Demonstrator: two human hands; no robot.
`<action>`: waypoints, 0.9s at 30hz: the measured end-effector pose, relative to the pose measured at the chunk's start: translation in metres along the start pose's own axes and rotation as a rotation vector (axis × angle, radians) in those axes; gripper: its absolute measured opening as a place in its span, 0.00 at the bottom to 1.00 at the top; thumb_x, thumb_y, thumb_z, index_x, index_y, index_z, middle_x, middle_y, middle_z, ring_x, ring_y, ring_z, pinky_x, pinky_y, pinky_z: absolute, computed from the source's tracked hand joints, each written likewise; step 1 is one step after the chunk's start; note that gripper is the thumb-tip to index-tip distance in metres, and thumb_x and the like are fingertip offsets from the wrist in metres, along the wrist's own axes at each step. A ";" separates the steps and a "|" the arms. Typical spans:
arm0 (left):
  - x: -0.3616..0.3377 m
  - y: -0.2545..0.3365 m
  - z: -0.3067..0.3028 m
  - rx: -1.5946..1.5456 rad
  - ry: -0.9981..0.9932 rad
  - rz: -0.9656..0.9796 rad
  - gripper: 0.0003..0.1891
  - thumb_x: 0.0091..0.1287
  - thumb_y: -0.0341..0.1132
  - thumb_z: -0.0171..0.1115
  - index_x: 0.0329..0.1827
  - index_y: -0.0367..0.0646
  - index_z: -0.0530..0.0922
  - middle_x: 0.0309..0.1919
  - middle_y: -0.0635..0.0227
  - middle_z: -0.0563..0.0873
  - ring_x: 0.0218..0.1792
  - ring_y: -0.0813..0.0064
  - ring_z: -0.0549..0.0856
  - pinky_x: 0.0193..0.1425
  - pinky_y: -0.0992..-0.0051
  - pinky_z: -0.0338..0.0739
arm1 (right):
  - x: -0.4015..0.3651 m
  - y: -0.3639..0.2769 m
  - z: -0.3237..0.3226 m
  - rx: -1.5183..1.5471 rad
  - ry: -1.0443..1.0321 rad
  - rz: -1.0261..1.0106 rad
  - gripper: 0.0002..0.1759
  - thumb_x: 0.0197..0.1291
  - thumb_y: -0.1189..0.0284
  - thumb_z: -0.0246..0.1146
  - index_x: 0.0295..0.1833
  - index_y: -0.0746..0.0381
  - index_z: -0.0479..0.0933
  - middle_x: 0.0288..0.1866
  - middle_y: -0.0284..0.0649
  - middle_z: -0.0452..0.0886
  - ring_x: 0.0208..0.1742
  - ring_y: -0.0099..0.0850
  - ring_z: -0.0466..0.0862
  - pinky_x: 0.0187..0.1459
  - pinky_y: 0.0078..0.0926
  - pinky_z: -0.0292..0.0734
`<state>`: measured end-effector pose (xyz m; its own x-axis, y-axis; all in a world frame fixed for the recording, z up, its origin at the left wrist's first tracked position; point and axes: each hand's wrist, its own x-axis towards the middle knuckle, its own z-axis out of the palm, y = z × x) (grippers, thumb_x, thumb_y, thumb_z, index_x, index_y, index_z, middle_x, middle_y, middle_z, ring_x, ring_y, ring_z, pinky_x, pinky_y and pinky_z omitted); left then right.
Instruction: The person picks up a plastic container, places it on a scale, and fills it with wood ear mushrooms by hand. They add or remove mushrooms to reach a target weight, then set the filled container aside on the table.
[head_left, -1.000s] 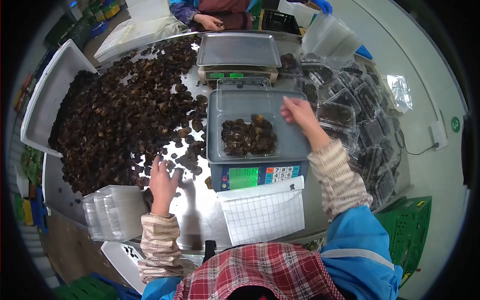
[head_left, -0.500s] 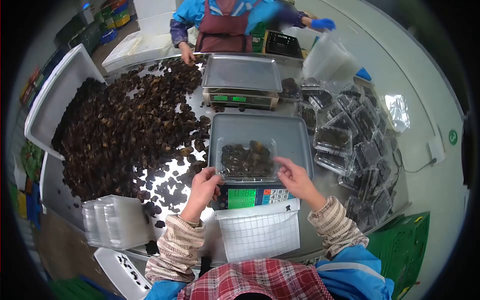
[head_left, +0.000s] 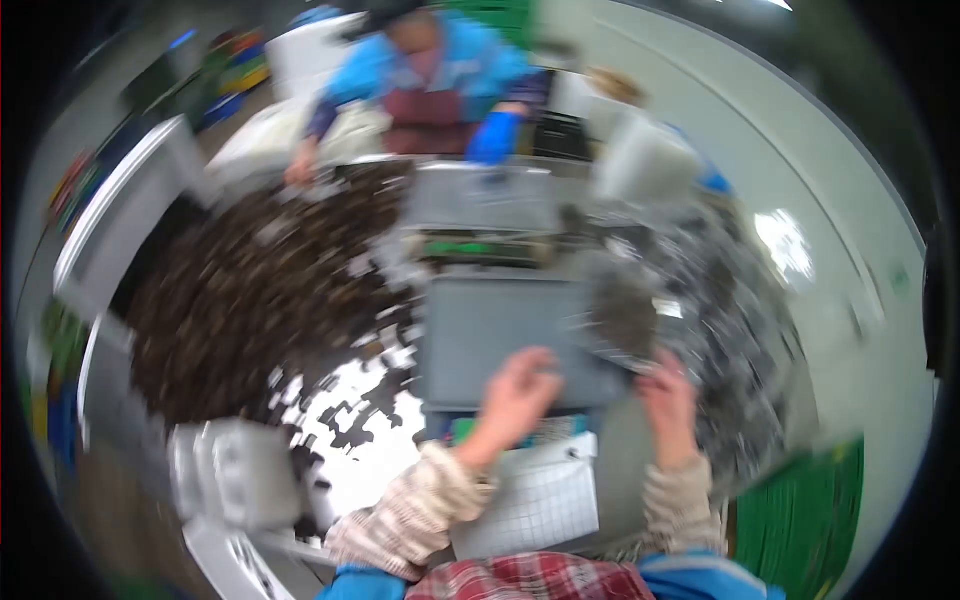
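The whole view is smeared by motion. My right hand [head_left: 668,405] grips the near edge of a clear plastic tub [head_left: 622,318] of dark brown pieces, held at the right edge of the scale. Over the near part of the grey scale pan [head_left: 490,330] is my left hand [head_left: 522,392], bent, with its fingers apart and nothing in them. Below the pan, the scale's display and keys [head_left: 545,432] are partly covered by that hand and wrist. A gridded white sheet [head_left: 535,505] hangs in front.
Loose dark pieces [head_left: 250,290] heap on the left, beside white foam boxes [head_left: 125,215]. Filled clear tubs [head_left: 735,330] pile up on the right. Stacked empty tubs [head_left: 235,475] stand front left. Across the table, a co-worker [head_left: 430,90] is behind a second scale [head_left: 480,200].
The tub has left the scale pan and moved right in my right hand. My left hand has let go and shifted right over the pan. The co-worker's gloved hand has come to the second scale.
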<state>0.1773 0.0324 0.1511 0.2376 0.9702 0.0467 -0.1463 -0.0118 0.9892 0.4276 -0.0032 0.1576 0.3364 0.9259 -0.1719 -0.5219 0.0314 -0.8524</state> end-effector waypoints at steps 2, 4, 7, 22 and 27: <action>-0.019 0.007 -0.007 0.097 0.009 0.111 0.18 0.64 0.33 0.62 0.55 0.37 0.73 0.44 0.64 0.82 0.38 0.78 0.81 0.44 0.77 0.78 | 0.025 0.017 -0.056 0.271 0.021 -0.134 0.31 0.59 0.78 0.56 0.68 0.60 0.57 0.50 0.45 0.77 0.37 0.28 0.79 0.42 0.24 0.76; -0.036 -0.002 -0.038 0.230 0.182 0.168 0.18 0.62 0.34 0.62 0.53 0.36 0.74 0.44 0.60 0.82 0.38 0.71 0.82 0.43 0.74 0.78 | 0.012 0.021 0.004 0.273 0.058 -0.173 0.30 0.61 0.76 0.56 0.69 0.61 0.56 0.54 0.47 0.76 0.40 0.30 0.81 0.40 0.25 0.78; -0.071 -0.007 -0.098 0.554 0.490 0.296 0.17 0.58 0.33 0.65 0.48 0.35 0.77 0.41 0.54 0.82 0.41 0.59 0.83 0.45 0.68 0.78 | -0.037 0.076 0.114 -0.022 -0.312 0.065 0.32 0.62 0.71 0.60 0.69 0.61 0.56 0.56 0.51 0.75 0.47 0.37 0.82 0.42 0.32 0.82; -0.241 0.026 -0.251 1.397 1.031 -0.096 0.12 0.54 0.30 0.65 0.41 0.37 0.78 0.35 0.57 0.81 0.35 0.57 0.80 0.37 0.64 0.73 | 0.100 0.343 0.441 -1.523 -0.452 -0.286 0.62 0.34 0.34 0.68 0.75 0.42 0.48 0.74 0.58 0.45 0.72 0.60 0.51 0.63 0.67 0.51; -0.238 0.027 -0.252 1.471 1.019 -0.129 0.11 0.58 0.32 0.65 0.42 0.39 0.80 0.36 0.56 0.83 0.34 0.55 0.81 0.38 0.65 0.76 | 0.072 0.393 0.454 -1.774 -0.687 -0.476 0.45 0.36 0.46 0.73 0.64 0.45 0.70 0.69 0.42 0.59 0.65 0.55 0.62 0.57 0.59 0.65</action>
<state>-0.1252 -0.1377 0.1317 -0.5316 0.7272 0.4343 0.8464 0.4367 0.3048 -0.1090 0.2464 0.0343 -0.3508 0.9365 -0.0010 0.8965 0.3355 -0.2893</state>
